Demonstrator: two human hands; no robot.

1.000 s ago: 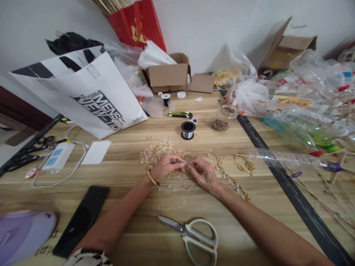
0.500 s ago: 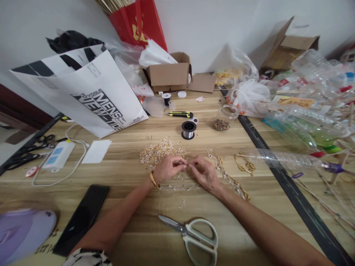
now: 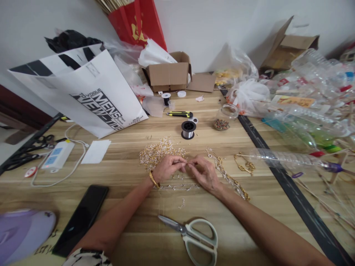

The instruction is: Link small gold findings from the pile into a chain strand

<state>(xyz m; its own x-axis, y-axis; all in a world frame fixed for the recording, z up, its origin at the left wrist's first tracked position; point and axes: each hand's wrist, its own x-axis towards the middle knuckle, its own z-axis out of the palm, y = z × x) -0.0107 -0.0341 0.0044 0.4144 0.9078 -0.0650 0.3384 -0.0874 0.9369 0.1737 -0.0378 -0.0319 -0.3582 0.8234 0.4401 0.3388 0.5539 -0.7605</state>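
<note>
My left hand (image 3: 169, 168) and my right hand (image 3: 203, 172) meet fingertip to fingertip over the table, both pinched closed. Whatever lies between the fingertips is too small to make out. Just beyond my left hand spreads a pile of small gold and silver pieces (image 3: 155, 152). Under the hands a silver chain (image 3: 177, 187) lies crosswise, with a few tiny loose bits (image 3: 182, 203) nearer to me. Gold and silver chains (image 3: 231, 178) stretch out to the right of my right hand. A gold bracelet (image 3: 153, 180) circles my left wrist.
Scissors with pale handles (image 3: 191, 235) lie in front, a black phone (image 3: 83, 218) at left. Farther back are a wire spool (image 3: 188, 130), a yellow-black cutter knife (image 3: 179, 114) and a jar of beads (image 3: 224, 120). Plastic bottles (image 3: 310, 111) crowd the right side.
The left fingers have shifted slightly at the fingertips and cover a little more of the meeting point. The right hand stays almost where it was.
</note>
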